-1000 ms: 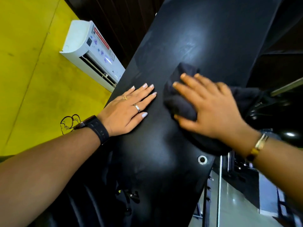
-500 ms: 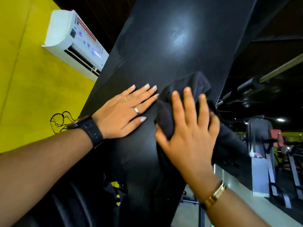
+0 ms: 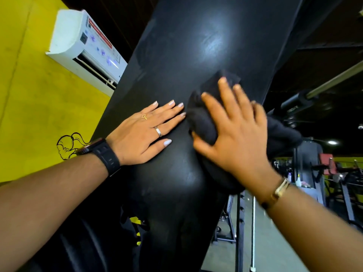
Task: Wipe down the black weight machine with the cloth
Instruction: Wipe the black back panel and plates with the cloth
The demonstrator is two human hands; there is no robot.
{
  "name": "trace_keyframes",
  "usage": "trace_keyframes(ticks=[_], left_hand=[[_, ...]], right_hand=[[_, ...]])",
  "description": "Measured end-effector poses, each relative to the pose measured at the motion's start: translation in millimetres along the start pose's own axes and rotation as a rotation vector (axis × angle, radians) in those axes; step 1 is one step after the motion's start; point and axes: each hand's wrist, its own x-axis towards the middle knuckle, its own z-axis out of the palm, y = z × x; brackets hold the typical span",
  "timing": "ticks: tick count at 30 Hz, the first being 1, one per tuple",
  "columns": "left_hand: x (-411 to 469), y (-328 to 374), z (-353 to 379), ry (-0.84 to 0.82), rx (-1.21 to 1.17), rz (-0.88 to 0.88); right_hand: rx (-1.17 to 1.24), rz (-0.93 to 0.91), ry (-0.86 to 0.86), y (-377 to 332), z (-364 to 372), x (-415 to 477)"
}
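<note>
A broad black panel of the weight machine (image 3: 196,46) slants across the middle of the view. My left hand (image 3: 145,134) lies flat on it with fingers together, holding nothing. Just to its right, my right hand (image 3: 233,134) presses a dark cloth (image 3: 202,122) against the panel, fingers spread over it. Part of the cloth hangs off the panel's right edge behind my hand.
A white air conditioner (image 3: 82,44) hangs on the yellow wall (image 3: 29,95) at the upper left. Other gym machines (image 3: 310,165) and a metal bar (image 3: 334,79) stand to the right, with a pale floor (image 3: 265,242) below.
My right hand has swung the cloth from pointing left to pointing up along the panel, near its right edge. My left hand has stayed flat in place.
</note>
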Motion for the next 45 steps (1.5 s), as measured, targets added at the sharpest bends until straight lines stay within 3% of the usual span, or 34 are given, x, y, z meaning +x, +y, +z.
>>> trace_keyframes(ticks=[5,9,15,20,26,32,36,45], left_hand=[[-1.1,-0.8,-2.1,-0.017,0.003,-0.011],[-1.0,-0.1,-0.9,-0.026,-0.004,-0.012],[-1.2,0.9,-0.5,-0.017,-0.012,-0.019],[-2.0,1.7,-0.8,-0.028,-0.001,-0.029],[-1.6,1.8,-0.7,-0.023,-0.026,-0.037],[-1.5,-0.1,-0.6,-0.025,-0.022,-0.026],[-2.2,-1.1,-1.3,-0.018,-0.018,-0.026],[-1.5,1.7,-0.8,-0.011,-0.029,-0.03]], right_hand=[[-0.011,0.246,0.049,12.2,5.1,30.5],[-0.011,0.314,0.069,-9.1,5.9,3.5],[0.024,0.31,0.037,-50.7,-0.5,-56.6],[0.059,0.159,-0.015,-75.8,-4.8,-110.0],[0.086,0.001,-0.009,-34.0,-8.0,-71.6],[0.012,0.153,0.08,11.2,1.7,10.6],[0.007,0.259,0.08,3.9,5.1,20.4],[0.084,0.122,-0.004,-50.5,-6.4,-68.5]])
